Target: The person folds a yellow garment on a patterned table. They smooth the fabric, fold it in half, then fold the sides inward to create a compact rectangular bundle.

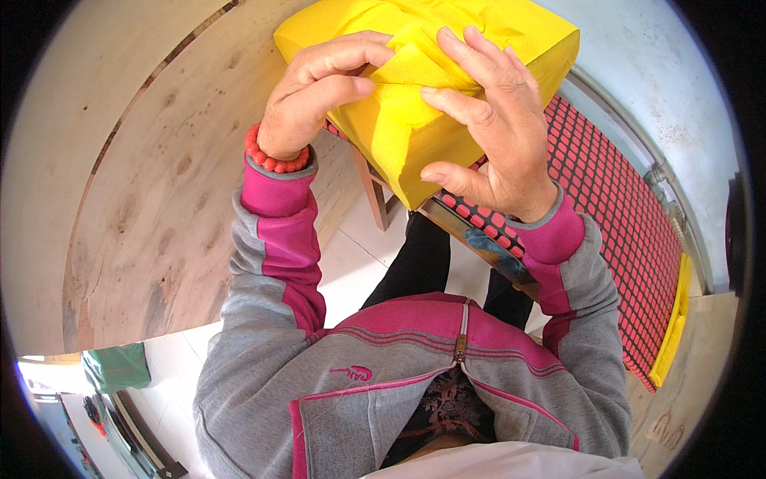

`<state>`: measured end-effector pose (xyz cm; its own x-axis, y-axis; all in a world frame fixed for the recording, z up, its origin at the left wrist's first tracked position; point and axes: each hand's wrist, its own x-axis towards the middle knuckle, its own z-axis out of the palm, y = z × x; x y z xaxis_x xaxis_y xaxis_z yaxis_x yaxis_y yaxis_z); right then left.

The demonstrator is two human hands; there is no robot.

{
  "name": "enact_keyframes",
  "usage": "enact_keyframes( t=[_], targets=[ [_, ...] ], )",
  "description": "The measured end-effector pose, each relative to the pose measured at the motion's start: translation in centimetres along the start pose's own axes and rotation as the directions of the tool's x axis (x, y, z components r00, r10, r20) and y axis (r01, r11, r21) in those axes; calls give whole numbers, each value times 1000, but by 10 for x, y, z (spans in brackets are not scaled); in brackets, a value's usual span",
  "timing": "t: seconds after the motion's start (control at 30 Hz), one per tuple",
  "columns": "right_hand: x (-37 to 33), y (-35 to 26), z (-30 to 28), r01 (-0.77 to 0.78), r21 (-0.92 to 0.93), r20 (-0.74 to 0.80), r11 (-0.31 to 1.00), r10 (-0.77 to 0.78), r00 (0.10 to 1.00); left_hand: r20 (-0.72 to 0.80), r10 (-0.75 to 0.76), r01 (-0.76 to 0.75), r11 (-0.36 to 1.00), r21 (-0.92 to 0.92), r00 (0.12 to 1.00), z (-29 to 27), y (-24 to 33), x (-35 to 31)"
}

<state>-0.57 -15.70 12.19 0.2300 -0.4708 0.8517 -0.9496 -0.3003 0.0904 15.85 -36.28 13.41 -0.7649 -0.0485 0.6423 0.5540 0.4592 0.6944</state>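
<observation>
A bulky package in bright yellow wrapping [383,132] sits in front of me at the top of the view, its sheet creased and folded over in the middle. My left hand [315,84] pinches a fold of that wrapping between thumb and fingers; a red bead bracelet circles its wrist. Spread out over the package's right part is my right hand [503,120], its fingers apart and the fingertips at the folds. Whether it presses on the sheet or only hovers is hard to see.
Beneath and right of the package lies a red-and-black patterned mat [606,207], with a yellow strip [674,319] along its edge. A large wooden board [159,184] takes up the left. Pale wall [662,80] stands at the right. Green cloth [117,367] shows at lower left.
</observation>
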Motion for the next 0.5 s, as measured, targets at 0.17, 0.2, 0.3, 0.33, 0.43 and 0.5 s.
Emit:
enact_keyframes(
  t=[0.17, 0.2, 0.3, 0.33, 0.43, 0.5],
  targets=[
    [0, 2, 2, 12, 9, -15, 1000, -11, 1000, 51, 10, -13, 998, 56, 999, -10, -6, -3],
    [0, 2, 3, 10, 10, -16, 1000, -10, 1000, 52, 13, -16, 997, 72, 999, -11, -8, -3],
    [-1, 3, 3, -2, 16, -9, 1000, 2, 1000, 73, 47, -48, 999, 15, 996, -11, -14, -4],
    [-1, 3, 3, 2, 18, -14, 1000, -2, 1000, 77, 66, -66, 998, -1, 995, -11, -15, -4],
    [-1, 3, 4, 0, 26, -18, 1000, 0, 1000, 90, 105, -103, 994, -24, 990, -11, -19, -4],
    [-1, 4, 5, 0, 33, -21, 999, 1, 1000, 99, 106, -105, 994, -9, 989, -11, -19, -4]
  ],
)
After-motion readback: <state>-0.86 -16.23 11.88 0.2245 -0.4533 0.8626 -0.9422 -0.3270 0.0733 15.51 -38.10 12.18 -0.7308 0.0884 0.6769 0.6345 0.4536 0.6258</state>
